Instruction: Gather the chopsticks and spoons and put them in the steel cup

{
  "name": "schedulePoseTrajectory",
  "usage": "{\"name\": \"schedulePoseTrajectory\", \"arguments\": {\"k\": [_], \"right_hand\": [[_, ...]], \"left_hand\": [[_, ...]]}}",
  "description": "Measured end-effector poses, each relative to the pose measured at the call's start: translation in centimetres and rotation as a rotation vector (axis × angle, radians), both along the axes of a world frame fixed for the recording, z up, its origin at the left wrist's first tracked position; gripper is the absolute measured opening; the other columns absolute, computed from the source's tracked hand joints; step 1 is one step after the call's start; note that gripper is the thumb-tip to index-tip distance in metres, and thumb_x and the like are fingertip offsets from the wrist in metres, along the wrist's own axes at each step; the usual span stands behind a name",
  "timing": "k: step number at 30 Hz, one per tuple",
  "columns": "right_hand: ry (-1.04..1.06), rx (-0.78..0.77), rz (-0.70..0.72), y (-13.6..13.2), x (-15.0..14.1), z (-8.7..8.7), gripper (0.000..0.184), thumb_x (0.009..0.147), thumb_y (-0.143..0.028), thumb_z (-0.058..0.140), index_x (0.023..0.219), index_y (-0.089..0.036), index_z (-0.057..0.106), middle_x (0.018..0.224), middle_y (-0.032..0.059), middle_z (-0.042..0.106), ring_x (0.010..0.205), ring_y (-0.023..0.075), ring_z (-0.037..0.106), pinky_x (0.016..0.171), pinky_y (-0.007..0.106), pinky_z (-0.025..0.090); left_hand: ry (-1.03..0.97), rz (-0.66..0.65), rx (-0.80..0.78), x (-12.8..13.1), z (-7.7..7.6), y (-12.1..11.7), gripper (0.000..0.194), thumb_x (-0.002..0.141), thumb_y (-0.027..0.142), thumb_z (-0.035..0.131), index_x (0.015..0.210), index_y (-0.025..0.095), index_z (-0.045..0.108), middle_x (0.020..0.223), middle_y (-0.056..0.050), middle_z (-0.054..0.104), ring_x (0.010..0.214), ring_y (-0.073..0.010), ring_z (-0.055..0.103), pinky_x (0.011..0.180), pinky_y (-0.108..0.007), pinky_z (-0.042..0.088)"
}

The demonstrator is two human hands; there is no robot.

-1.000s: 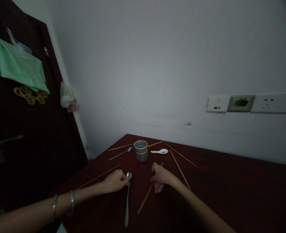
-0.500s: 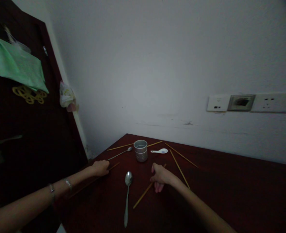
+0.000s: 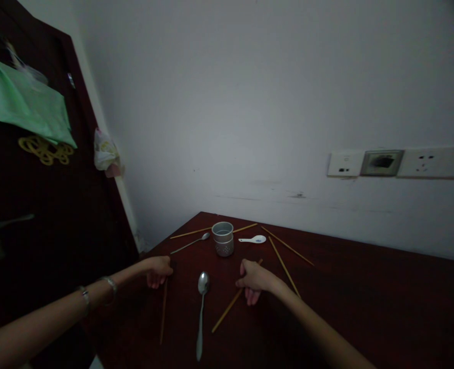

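Note:
My left hand [image 3: 158,271] is closed on one end of a dark chopstick [image 3: 163,315], which points back toward me. Fingers of my right hand [image 3: 254,281] pinch a lighter chopstick [image 3: 225,314] near its middle; it slants across the dark red table. Between my hands lies a long-handled metal spoon [image 3: 201,315], bowl end away from me. Beyond it stands a grey metal utensil holder [image 3: 223,240] with small holes in its lower part. A thinner metal spoon [image 3: 190,243] lies beside the holder, just past my left hand.
A white ceramic spoon [image 3: 253,239] lies right of the holder. Several more chopsticks [image 3: 285,267] are spread around it on the table [image 3: 365,302]. The wall [image 3: 227,128] with sockets [image 3: 422,163] rises behind, and a dark door [image 3: 57,220] stands at left.
The chopstick in my left hand has swung round, so its free end now points toward me. My left hand has turned and shifted slightly. My right hand has hardly moved.

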State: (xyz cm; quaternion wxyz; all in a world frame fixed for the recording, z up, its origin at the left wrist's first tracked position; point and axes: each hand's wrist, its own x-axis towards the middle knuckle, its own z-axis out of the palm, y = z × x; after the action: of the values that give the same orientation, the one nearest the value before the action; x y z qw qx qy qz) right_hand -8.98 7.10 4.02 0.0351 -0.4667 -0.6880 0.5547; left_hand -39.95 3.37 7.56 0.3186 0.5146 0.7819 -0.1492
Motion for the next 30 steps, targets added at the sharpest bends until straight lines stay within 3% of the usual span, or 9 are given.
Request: {"name": "schedulePoseTrajectory", "arguments": {"k": [3,6,8,11,13,15,21,25,30], "right_hand": [[-0.006,-0.015,0.013,-0.1,0.4,0.7,0.02,0.081,-0.013,0.047,0.094,-0.015,0.031,0.046,-0.0011,0.058,0.037,0.0146,0.058,0.041,0.024,0.05],[-0.006,0.056,0.005,0.6,1.2,1.4,0.012,0.081,-0.02,0.046,0.088,-0.016,0.036,0.048,-0.0014,0.057,0.04,0.0132,0.058,0.041,0.022,0.048],[-0.026,0.229,-0.041,1.5,2.2,1.8,0.008,0.081,-0.023,0.045,0.084,-0.017,0.04,0.053,0.0,0.059,0.044,0.0123,0.059,0.043,0.021,0.047],[-0.169,0.681,-0.174,3.3,3.7,2.2,0.007,0.078,-0.023,0.048,0.081,-0.017,0.048,0.073,0.0049,0.063,0.065,0.0138,0.062,0.055,0.021,0.044],[-0.309,0.911,-0.245,4.7,4.4,2.3,0.01,0.076,-0.021,0.049,0.085,-0.019,0.053,0.088,0.0071,0.063,0.081,0.0174,0.06,0.063,0.023,0.042],[-0.373,1.015,-0.215,6.3,4.6,2.3,0.021,0.074,-0.018,0.048,0.094,-0.019,0.055,0.1,0.008,0.061,0.091,0.0198,0.057,0.07,0.025,0.041],[-0.416,1.007,0.084,10.9,3.1,1.5,0.043,0.066,-0.011,0.055,0.109,-0.014,0.055,0.116,0.0105,0.055,0.108,0.0204,0.049,0.088,0.025,0.036],[-0.471,0.951,0.048,12.2,2.4,1.0,0.044,0.066,-0.012,0.056,0.11,-0.017,0.056,0.109,0.0106,0.059,0.104,0.0214,0.053,0.083,0.027,0.04],[-0.55,0.925,-0.052,11.7,2.5,1.1,0.032,0.068,-0.018,0.057,0.1,-0.018,0.061,0.105,0.0122,0.061,0.1,0.0254,0.056,0.079,0.033,0.042]], "left_hand": [[0.012,-0.016,-0.007,0.0,0.0,0.2,0.035,0.073,0.022,0.041,0.04,0.013,0.048,0.04,-0.007,0.051,0.036,-0.0143,0.05,0.038,-0.026,0.044],[0.117,-0.101,0.127,-0.2,0.1,0.8,0.031,0.072,0.025,0.042,0.044,0.013,0.048,0.05,-0.009,0.057,0.044,-0.0174,0.056,0.044,-0.03,0.047],[0.266,-0.186,0.322,-0.4,0.3,1.5,0.024,0.071,0.028,0.045,0.055,0.013,0.054,0.067,-0.012,0.063,0.059,-0.0215,0.061,0.054,-0.033,0.049],[0.44,-0.298,0.561,-0.5,0.5,3.0,0.02,0.07,0.03,0.049,0.08,0.016,0.06,0.093,-0.011,0.063,0.084,-0.0245,0.061,0.068,-0.034,0.048],[0.467,-0.32,0.599,-0.6,0.5,4.1,0.023,0.071,0.029,0.049,0.087,0.017,0.059,0.099,-0.01,0.062,0.09,-0.0234,0.059,0.072,-0.032,0.047],[0.456,-0.327,0.603,-0.5,0.3,5.3,0.022,0.072,0.028,0.049,0.088,0.018,0.059,0.099,-0.01,0.061,0.091,-0.0221,0.059,0.073,-0.03,0.046],[0.443,-0.439,0.608,-0.2,-1.0,7.9,0.02,0.072,0.023,0.05,0.089,0.017,0.059,0.103,-0.01,0.058,0.093,-0.0215,0.056,0.074,-0.029,0.045],[0.423,-0.462,0.595,0.0,-1.5,8.8,0.02,0.072,0.015,0.045,0.087,0.018,0.057,0.099,-0.008,0.059,0.089,-0.0212,0.058,0.07,-0.03,0.046],[0.441,-0.508,0.594,-0.3,-1.6,9.3,0.022,0.071,0.01,0.043,0.085,0.019,0.056,0.097,-0.007,0.06,0.089,-0.0227,0.058,0.069,-0.031,0.046]]}}
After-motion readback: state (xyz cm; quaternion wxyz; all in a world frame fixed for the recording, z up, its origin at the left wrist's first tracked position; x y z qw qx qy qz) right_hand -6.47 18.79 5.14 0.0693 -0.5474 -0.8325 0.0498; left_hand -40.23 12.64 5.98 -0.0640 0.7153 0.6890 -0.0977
